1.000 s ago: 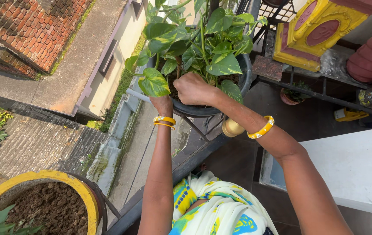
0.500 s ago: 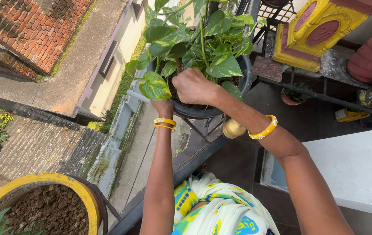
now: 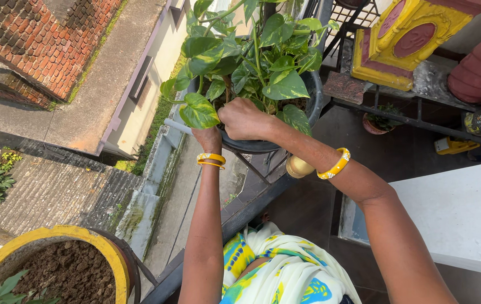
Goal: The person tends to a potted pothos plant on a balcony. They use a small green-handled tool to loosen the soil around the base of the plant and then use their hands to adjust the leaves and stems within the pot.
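- Head view, only one: both arms reach up and out from the bottom edge to a dark round plant pot (image 3: 308, 107) sitting in a metal stand at the balcony railing.
- Right hand (image 3: 244, 119) curled into a loose fist over the pot's near rim, knuckles up, fingers tucked down among the stems; what it pinches, if anything, cannot tell.
- Left hand (image 3: 208, 137) at the pot's left near rim, mostly hidden by a big variegated leaf (image 3: 198, 111); fingers out of sight, so open or closed cannot tell.
- Green-and-yellow leafy plant (image 3: 257, 56) fills the pot, stems spilling over the left rim.
- Yellow bangle (image 3: 334, 164) on right wrist, a pair of yellow bangles (image 3: 211, 160) on left wrist.
- Brass-coloured knob (image 3: 298, 166) just under the right forearm, on the railing.
- Yellow-rimmed pot of bare soil (image 3: 71, 264) at bottom left corner, well apart from the hands.
- White ledge (image 3: 454, 219) at right edge, below the right arm.
- Yellow-and-maroon painted block (image 3: 409, 39) at top right, on a dark metal rack.
- Small terracotta pot (image 3: 376, 125) under that rack.
- Brick wall (image 3: 32, 39) and rooftops far below at left.
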